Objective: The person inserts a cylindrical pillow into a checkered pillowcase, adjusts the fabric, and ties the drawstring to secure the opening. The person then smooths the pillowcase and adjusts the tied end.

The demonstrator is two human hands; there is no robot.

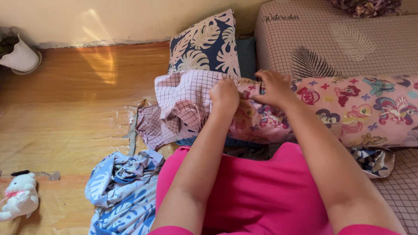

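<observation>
Head view: left hand (224, 95), right hand (274, 89) gripping checked pillowcase (183, 102) over bolster (348, 111).

no packages, signs or screens here. the one label-like thing is a small line of dark script printed on the mattress cover (331, 39), near its upper left corner, just right of the leaf pillow (204, 43). it is thin, slanted and dark grey on the beige checked cloth, and sits above a printed dark feather shape. it lies well above both hands.
</observation>
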